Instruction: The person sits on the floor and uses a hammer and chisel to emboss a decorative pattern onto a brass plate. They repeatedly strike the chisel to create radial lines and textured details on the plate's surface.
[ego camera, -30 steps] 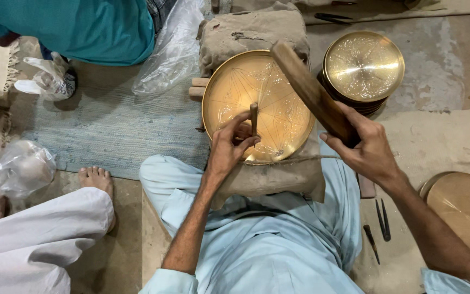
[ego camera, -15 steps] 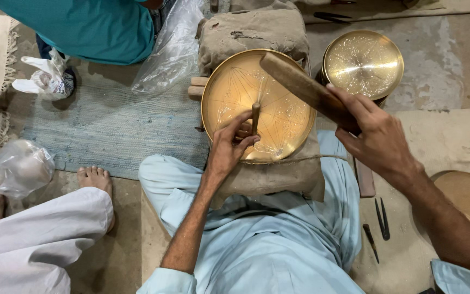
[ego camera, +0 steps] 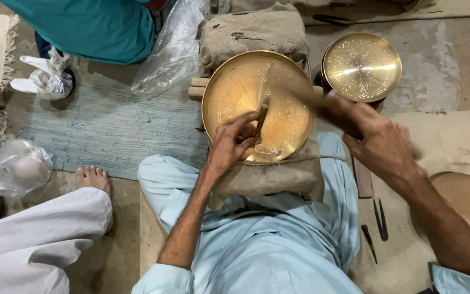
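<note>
Sitting cross-legged on the floor, a person in pale blue clothes works on a round brass plate (ego camera: 257, 106) that rests on a cloth-wrapped cushion (ego camera: 270, 177) in the lap, at the centre of the view. Left hand (ego camera: 234, 142) is curled closed around a short chisel (ego camera: 261, 121), holding it nearly upright with its tip on the plate's face. Right hand (ego camera: 379, 144), at three o'clock from the plate, is closed around the handle of a wooden mallet (ego camera: 295, 90) that is blurred by motion above the plate. Golden and shiny, the plate has a raised rim and fine engraved lines fanning out from its middle. It looks stiff, fairly heavy and smooth enough to slip, so the rim seems the safest place to grip, and its polished face would likely scratch or dent easily. At one o'clock sits a second, smaller brass plate (ego camera: 361, 66), also engraved. Another brass disc (ego camera: 466, 201) lies at four o'clock, with small dark tools (ego camera: 379, 220) beside it. At nine o'clock lies a blue woven rug (ego camera: 110, 128); another person's bare foot (ego camera: 92, 179) is at eight o'clock.
</note>
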